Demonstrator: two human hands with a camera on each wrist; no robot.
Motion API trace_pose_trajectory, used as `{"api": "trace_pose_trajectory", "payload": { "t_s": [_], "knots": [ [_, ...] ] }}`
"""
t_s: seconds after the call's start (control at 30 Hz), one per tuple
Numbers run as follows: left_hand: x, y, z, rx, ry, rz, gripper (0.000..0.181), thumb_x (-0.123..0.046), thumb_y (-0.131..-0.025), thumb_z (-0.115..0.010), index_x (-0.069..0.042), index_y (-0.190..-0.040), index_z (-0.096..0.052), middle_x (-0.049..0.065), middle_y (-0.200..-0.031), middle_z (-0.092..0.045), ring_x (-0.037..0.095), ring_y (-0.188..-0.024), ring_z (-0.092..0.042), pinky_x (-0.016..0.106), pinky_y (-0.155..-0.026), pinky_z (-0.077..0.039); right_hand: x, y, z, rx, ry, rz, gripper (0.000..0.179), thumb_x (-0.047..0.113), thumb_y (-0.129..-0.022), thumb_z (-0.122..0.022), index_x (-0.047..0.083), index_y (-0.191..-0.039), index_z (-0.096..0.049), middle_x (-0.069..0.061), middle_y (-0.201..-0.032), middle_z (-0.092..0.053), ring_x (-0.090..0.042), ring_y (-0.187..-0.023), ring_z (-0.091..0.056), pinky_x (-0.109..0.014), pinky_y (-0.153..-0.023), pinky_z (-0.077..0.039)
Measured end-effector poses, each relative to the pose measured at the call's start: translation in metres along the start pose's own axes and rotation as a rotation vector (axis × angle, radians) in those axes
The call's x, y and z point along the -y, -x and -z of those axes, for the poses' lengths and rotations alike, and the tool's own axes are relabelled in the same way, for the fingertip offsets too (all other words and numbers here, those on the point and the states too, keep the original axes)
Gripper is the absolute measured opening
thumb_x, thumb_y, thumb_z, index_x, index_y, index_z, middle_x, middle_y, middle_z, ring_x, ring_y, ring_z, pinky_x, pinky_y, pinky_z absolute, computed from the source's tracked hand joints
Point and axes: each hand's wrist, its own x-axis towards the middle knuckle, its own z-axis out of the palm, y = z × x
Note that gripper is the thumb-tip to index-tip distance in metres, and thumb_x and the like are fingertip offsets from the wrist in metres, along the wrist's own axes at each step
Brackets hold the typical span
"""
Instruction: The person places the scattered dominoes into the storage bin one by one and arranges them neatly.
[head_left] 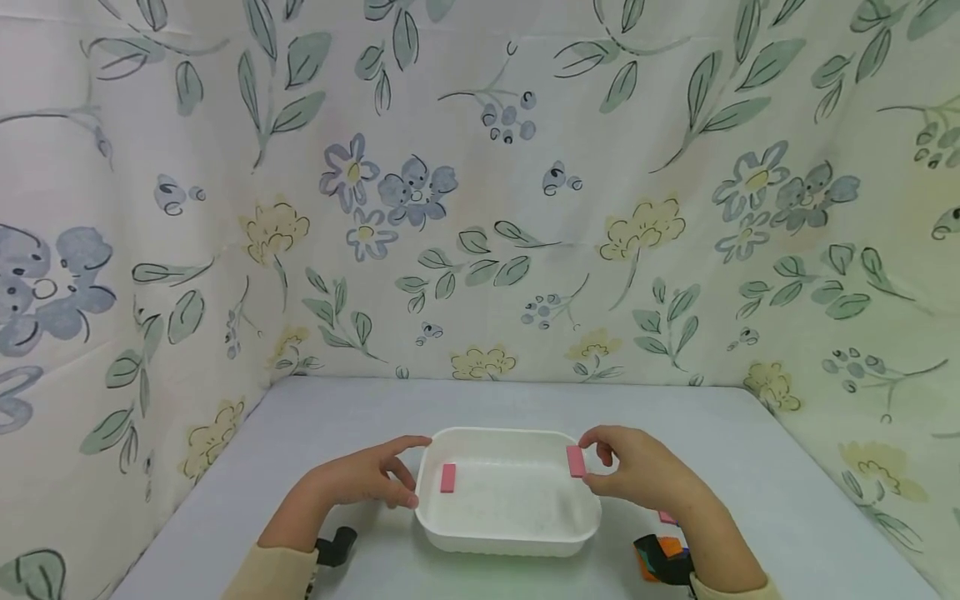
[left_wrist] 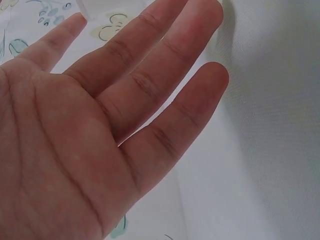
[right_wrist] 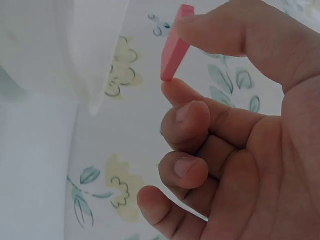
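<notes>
A white plastic tub (head_left: pixel 510 546) stands in the middle of the table. One pink rectangular block (head_left: pixel 447 478) lies inside it at the left. My right hand (head_left: pixel 637 467) pinches a second pink block (head_left: pixel 576 461) between thumb and index finger at the tub's right rim. In the right wrist view that pink block (right_wrist: pixel 176 45) is held by its ends, and the other fingers are curled loosely. My left hand (head_left: pixel 367 477) rests with its fingers against the tub's left rim. Spread, fairly straight fingers (left_wrist: pixel 145 85) show in the left wrist view.
Beside my right wrist, partly hidden by it, lie several coloured pieces, including an orange one (head_left: pixel 671 546) and a pink one (head_left: pixel 667 517). The white table (head_left: pixel 360 408) is backed by a flower-patterned cloth (head_left: pixel 480 192), which also hangs at both sides.
</notes>
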Motion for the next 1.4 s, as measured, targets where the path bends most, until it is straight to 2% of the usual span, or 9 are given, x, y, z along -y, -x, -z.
{"api": "trace_pose_trajectory", "payload": {
  "t_s": [0.3,0.4,0.63,1.0,1.4],
  "knots": [
    [0.000,0.001,0.001,-0.005,-0.007,0.025,0.087,-0.028,-0.079,-0.087,-0.031,-0.151,-0.041,0.002,-0.104,-0.065,0.024,-0.091,-0.059,0.052,-0.082,-0.045,0.023,-0.009,-0.025,-0.064,0.083,0.108,0.035,0.027,-0.076,-0.087,0.022,-0.104,-0.067,0.007,-0.077,-0.052,-0.010,-0.063,-0.044,-0.027,-0.055,-0.037],
    [0.002,-0.001,-0.001,0.006,0.014,0.004,0.086,-0.027,-0.079,-0.087,-0.030,-0.152,-0.040,0.003,-0.104,-0.066,0.024,-0.090,-0.060,0.052,-0.081,-0.045,0.028,-0.012,-0.030,-0.068,0.101,0.126,0.035,0.030,-0.076,-0.087,0.021,-0.104,-0.068,0.008,-0.076,-0.053,-0.009,-0.063,-0.044,-0.027,-0.056,-0.038],
    [0.008,0.000,-0.004,0.028,0.051,-0.043,0.086,-0.026,-0.081,-0.086,-0.026,-0.153,-0.038,0.005,-0.102,-0.067,0.024,-0.086,-0.063,0.051,-0.081,-0.045,0.041,-0.020,-0.041,-0.014,0.089,0.102,0.035,0.030,-0.076,-0.088,0.019,-0.104,-0.071,0.005,-0.076,-0.055,-0.012,-0.069,-0.048,-0.029,-0.058,-0.041],
    [0.002,-0.001,0.000,0.008,0.002,-0.023,0.085,-0.032,-0.080,-0.086,-0.030,-0.151,-0.040,0.001,-0.102,-0.066,0.023,-0.087,-0.061,0.053,-0.082,-0.045,0.057,-0.038,-0.069,-0.022,0.116,0.133,0.034,0.025,-0.074,-0.087,0.016,-0.102,-0.072,0.009,-0.067,-0.049,-0.009,-0.060,-0.044,-0.028,-0.056,-0.036],
    [0.003,-0.002,0.000,0.011,0.011,-0.048,0.084,-0.028,-0.080,-0.086,-0.030,-0.151,-0.040,0.002,-0.101,-0.067,0.023,-0.087,-0.061,0.050,-0.081,-0.045,0.072,-0.053,-0.105,0.028,0.123,0.060,0.036,0.026,-0.073,-0.086,0.013,-0.104,-0.073,0.007,-0.071,-0.053,-0.012,-0.065,-0.049,-0.031,-0.058,-0.042]
  ]
}}
